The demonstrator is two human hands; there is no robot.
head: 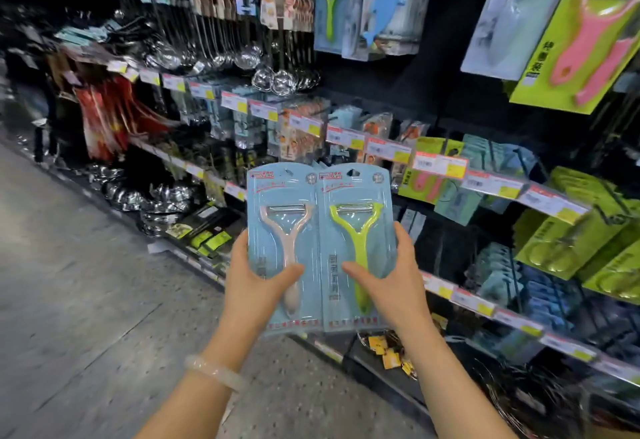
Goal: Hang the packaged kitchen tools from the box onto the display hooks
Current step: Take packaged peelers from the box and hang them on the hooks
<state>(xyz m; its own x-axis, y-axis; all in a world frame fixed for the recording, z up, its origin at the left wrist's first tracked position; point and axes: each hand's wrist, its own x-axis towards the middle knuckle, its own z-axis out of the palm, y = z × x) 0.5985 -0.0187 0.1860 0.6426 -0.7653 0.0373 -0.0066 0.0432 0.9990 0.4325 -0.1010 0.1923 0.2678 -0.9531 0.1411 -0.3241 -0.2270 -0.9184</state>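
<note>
I hold two blister packs side by side in front of the shelves. My left hand (258,274) grips the lower part of a light-blue card with a pale pink Y-shaped peeler (285,230). My right hand (393,274) grips a matching card with a lime-green peeler (356,230). Both cards stand upright, hang holes at the top, edges touching. The same green peeler pack (332,5) hangs on the display above. No box is in view.
Display racks run diagonally from upper left to lower right, with price-tag rails (440,163) and packed hooks. Steel ladles (273,78) hang at left centre. Green and pink peeler packs (581,33) hang at upper right. Grey aisle floor (86,282) lies to the left.
</note>
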